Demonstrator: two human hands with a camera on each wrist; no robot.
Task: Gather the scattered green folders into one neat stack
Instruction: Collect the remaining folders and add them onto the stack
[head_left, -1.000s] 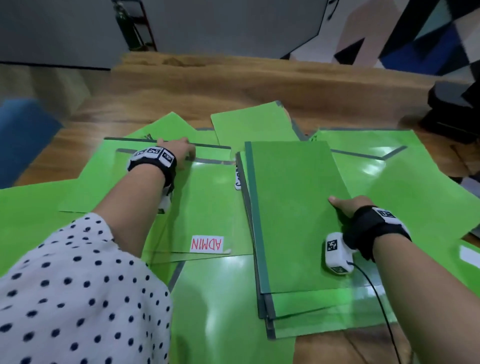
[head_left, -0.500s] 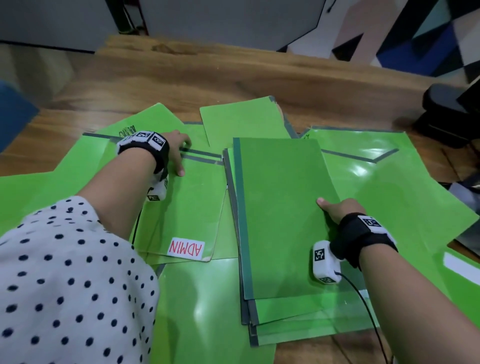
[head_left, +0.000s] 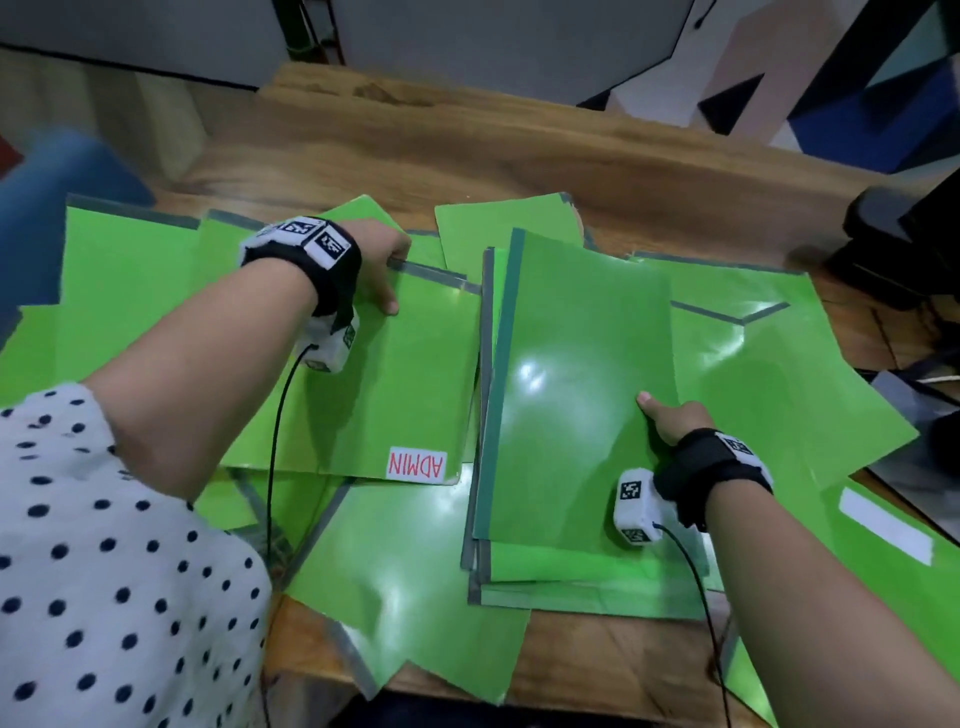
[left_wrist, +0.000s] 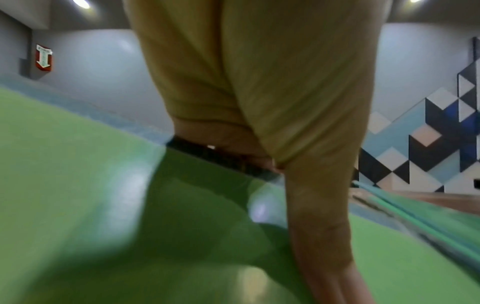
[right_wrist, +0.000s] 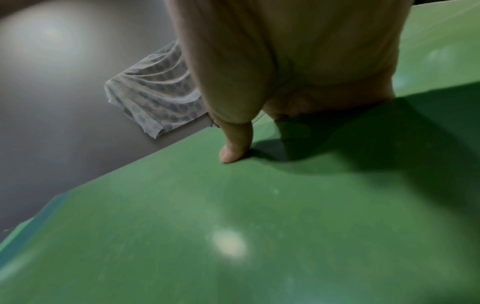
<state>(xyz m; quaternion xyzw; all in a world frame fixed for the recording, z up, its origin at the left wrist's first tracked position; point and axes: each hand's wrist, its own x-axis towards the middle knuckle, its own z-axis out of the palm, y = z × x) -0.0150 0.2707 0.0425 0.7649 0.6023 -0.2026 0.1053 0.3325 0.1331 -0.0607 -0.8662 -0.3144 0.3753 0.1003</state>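
Several green folders lie scattered over a wooden table (head_left: 519, 150). A rough stack of folders (head_left: 571, 395) sits in the middle. My right hand (head_left: 667, 415) pinches the right edge of its top folder (right_wrist: 233, 216), thumb (right_wrist: 235, 148) on top and the other fingers hidden beneath. Left of the stack lies a folder labelled ADMIN (head_left: 410, 379). My left hand (head_left: 387, 275) grips its far taped edge, thumb (left_wrist: 322, 226) on the cover (left_wrist: 130, 205) and fingers curled over the edge. The ADMIN folder's right side almost touches the stack.
Loose folders lie at the far middle (head_left: 504, 223), far left (head_left: 119, 291), right (head_left: 779, 395), near left (head_left: 410, 592), and near right, one with a white label (head_left: 883, 525). A black object (head_left: 893, 244) stands at the right table edge. A blue seat (head_left: 62, 171) is at left.
My left hand has closed on the ADMIN folder's far edge and swung it, so it now lies nearer the stack. My right hand has kept its hold on the stack.
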